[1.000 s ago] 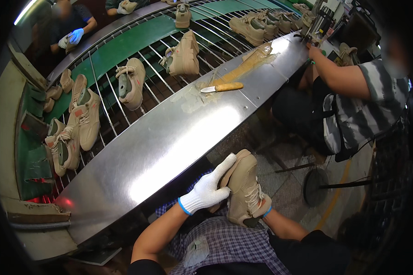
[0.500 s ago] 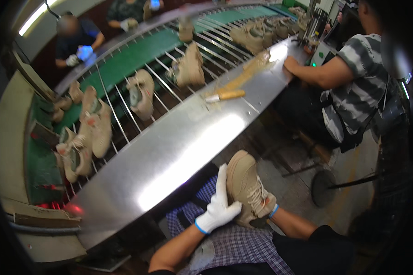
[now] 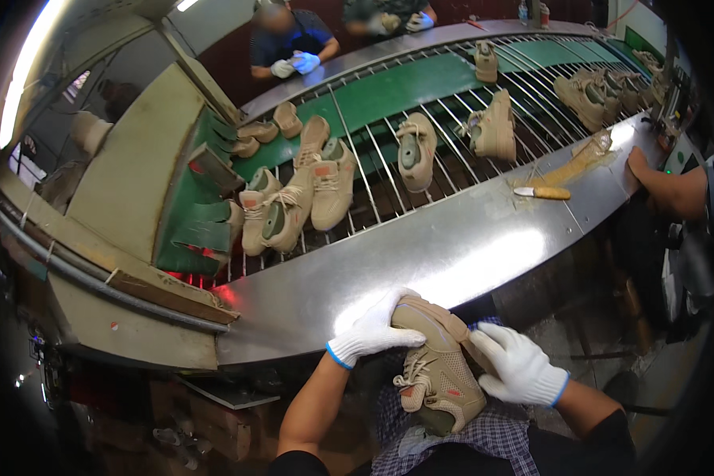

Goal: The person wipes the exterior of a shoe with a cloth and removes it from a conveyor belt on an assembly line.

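- The tan shoe (image 3: 439,366) is now lying laces-up across the lap, no longer standing sole-out.
- The left hand (image 3: 370,336) is gripping its heel end.
- The right hand (image 3: 522,366), earlier hidden beneath it, is pressing its side.

Left hand (image 3: 373,333): white knit glove, blue cuff. Palm down, fingers together, curled and pointing toward right hand, thumb tucked under. Left forearm bare, rising from lower edge, angled up and slightly right; wrist bent inward.

Right hand (image 3: 522,366): same glove. Fingers spread, pointing up-left toward left hand, clasping. Right forearm entering from lower right, dark sleeve at elbow. Hands near each other, not touching; left slightly higher.
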{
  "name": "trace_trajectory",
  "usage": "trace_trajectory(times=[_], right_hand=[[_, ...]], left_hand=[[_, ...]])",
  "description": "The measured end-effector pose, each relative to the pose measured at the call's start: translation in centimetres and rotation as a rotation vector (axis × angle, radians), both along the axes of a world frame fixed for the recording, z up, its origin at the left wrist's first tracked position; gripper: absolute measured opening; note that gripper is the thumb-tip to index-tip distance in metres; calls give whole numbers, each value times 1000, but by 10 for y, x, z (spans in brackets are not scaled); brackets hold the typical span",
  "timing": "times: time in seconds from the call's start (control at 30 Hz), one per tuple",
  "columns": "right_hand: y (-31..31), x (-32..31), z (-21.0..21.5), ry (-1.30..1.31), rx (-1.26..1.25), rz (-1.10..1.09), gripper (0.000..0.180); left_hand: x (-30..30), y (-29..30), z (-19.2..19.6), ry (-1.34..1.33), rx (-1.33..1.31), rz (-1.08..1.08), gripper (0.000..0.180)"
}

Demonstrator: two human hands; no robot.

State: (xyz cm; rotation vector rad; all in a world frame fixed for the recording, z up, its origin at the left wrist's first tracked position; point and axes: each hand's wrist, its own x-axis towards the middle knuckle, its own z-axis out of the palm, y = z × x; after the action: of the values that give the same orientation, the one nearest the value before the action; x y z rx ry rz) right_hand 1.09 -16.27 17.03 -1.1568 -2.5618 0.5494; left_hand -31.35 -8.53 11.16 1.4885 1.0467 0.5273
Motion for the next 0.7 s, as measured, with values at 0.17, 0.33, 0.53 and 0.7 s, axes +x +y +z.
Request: trace_trajectory(times=[0.17,0.33,0.53,0.7], right_hand=[[35,-36,-37,204,248,-56,58],[78,-57,-28,145,124,-9,48],[100,-74,-26,-30,70,-29,34],[116,-79,-25,-81,-224,-56,41]], left_hand=[[5,1,10,8,59,-1,81],[5,8,13,-13,50,-24,79],[5,10,10,-7,-8,-5,78],[8,10,7,-33,-52,43,76]])
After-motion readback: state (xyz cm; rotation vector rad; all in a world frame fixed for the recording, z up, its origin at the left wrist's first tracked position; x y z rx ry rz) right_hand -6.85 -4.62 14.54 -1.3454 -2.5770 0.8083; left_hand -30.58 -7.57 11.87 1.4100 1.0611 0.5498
